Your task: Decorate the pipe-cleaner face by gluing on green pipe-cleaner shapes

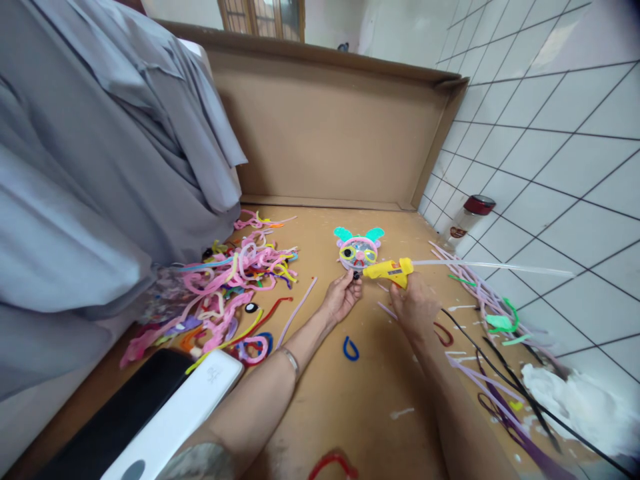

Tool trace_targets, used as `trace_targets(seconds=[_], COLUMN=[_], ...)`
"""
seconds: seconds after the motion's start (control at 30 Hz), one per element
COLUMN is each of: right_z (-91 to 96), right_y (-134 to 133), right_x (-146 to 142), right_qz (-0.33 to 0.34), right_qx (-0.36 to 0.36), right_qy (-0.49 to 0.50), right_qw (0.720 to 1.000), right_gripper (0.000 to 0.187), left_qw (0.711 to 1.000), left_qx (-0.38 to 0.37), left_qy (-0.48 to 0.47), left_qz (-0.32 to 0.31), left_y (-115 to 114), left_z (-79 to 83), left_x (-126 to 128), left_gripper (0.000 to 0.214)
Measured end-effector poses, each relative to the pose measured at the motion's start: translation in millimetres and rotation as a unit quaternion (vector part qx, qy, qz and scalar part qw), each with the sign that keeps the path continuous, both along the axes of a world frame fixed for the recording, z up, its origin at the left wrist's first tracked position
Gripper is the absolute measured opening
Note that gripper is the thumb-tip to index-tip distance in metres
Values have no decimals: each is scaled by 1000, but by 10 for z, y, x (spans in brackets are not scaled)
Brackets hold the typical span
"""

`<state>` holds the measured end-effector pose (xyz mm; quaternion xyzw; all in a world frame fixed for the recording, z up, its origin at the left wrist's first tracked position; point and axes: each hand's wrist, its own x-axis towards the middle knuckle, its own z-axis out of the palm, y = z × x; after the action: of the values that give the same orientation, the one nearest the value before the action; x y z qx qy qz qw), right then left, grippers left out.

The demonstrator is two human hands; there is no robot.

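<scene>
My right hand (417, 307) is wrapped round a yellow hot glue gun (390, 270), and a long clear glue stick (493, 267) sticks out of its back end. Between the fingertips of my left hand (343, 297) is a small black eye piece (357, 275), with the gun's nozzle close to it; whether they touch I cannot tell. Just beyond lies a pipe-cleaner face (359, 254) with teal ears, yellow eye rings and a pink rim. A black eye fills its left ring. Nearer me is a blue pipe-cleaner loop (351, 348).
Many coloured pipe cleaners (235, 267) are heaped at left, near a white device (180, 413) and a black one (120, 413). Lilac pipe cleaners (480, 293), a jar (467, 220) and a black cord (500, 373) lie right. A cardboard wall (330, 127) stands behind.
</scene>
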<state>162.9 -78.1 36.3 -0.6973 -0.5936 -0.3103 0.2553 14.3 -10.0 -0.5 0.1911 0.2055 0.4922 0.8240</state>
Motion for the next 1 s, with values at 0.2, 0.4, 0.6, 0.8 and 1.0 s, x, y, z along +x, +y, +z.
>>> trace_targets(seconds=[0.2,0.4,0.6,0.8,1.0], right_z=[1,7,1,1,3], right_y=[2,-2,-7,-1,-10], right_x=[-10,-16,-4,-9,-9], right_qz=[5,-4,-2,5,1], right_qx=[11,2,6,16,4], right_qy=[-11,-8,-10,-13,-3], right_qw=[1000,1000,1000,1000,1000], right_gripper=[14,14,15,14,15], left_qw=[1000,1000,1000,1000,1000], left_qx=[-2,-5,3,-6,3], left_qy=[1,-5,4,3,5], left_qz=[1,0,1,3,-3], left_y=[-1,0,4,1,-3], left_z=[2,7,-7,-3,3], left_x=[1,1,-2,2,-2], left_gripper=[26,24,25,25,26])
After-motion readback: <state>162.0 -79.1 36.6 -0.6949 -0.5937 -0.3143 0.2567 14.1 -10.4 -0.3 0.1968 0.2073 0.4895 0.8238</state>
